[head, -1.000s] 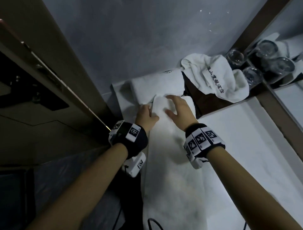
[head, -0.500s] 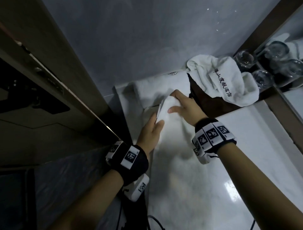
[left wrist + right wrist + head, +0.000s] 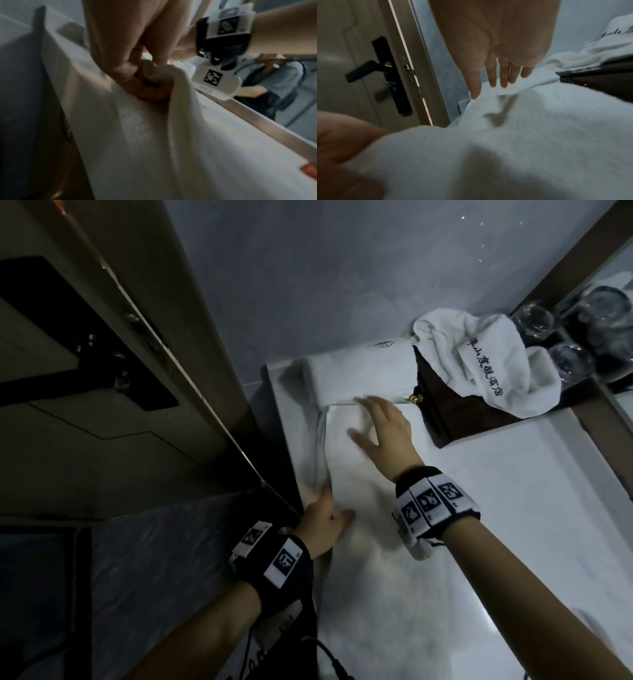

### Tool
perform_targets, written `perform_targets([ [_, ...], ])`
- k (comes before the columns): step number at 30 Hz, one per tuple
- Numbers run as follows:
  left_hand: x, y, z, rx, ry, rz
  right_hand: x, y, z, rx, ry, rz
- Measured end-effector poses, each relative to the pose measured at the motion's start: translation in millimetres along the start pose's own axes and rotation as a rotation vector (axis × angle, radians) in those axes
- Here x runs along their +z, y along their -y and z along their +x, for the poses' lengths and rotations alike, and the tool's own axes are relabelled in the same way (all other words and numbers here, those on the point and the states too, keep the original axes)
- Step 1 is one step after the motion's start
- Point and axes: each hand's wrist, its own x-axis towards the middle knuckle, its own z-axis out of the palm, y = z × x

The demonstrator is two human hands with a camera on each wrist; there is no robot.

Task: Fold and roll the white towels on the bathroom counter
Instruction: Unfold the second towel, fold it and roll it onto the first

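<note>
A long white towel (image 3: 356, 474) lies lengthwise on the white counter (image 3: 513, 491), folded into a narrow strip. My left hand (image 3: 325, 515) is at its left edge near me. In the left wrist view the fingers (image 3: 137, 75) curl round a bunched fold of the towel (image 3: 154, 135). My right hand (image 3: 380, 426) is spread flat over the towel's far end, blurred. In the right wrist view its fingers (image 3: 498, 75) are straight, just above the towel (image 3: 522, 135), and cast a shadow on it.
A rolled white towel (image 3: 359, 374) lies across the counter's far end. A crumpled lettered towel (image 3: 496, 364) sits on a dark wooden box (image 3: 455, 419). Drinking glasses (image 3: 534, 318) stand by the mirror at right. A door with a black handle (image 3: 368, 69) is at left.
My right hand held the towel's far end lifted; now that end lies flat and the hand is spread open over it. My left hand slid back toward me along the left edge.
</note>
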Motion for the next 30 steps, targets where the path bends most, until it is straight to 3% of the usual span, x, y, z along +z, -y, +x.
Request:
perform_targets([
  [4, 7, 12, -14, -0.101, -0.087, -0.024, -6, -9, -49, 0.025, 0.185, 0.064],
  [8, 15, 23, -35, -0.104, 0.029, 0.076, 18, -17, -102, 0.129, 0.341, -0.055],
  [11, 18, 32, -50, -0.083, 0.128, 0.21, 41, -21, -119, 0.115, 0.376, -0.211],
  [15, 22, 45, -71, -0.054, 0.1, 0.203, 51, -23, -112, 0.136, 0.414, -0.353],
  [18, 24, 51, -83, -0.108, 0.055, 0.137, 50, -22, -113, 0.136, 0.423, -0.361],
  [24, 29, 67, -118, -0.083, 0.143, 0.026, 32, -15, -137, 0.054, 0.388, -0.189],
  [27, 30, 70, -126, -0.072, 0.149, 0.073, 26, -17, -171, -0.016, 0.508, -0.131],
  [30, 36, 72, -129, -0.141, 0.079, 0.128, 33, -21, -206, -0.052, 0.559, -0.245],
])
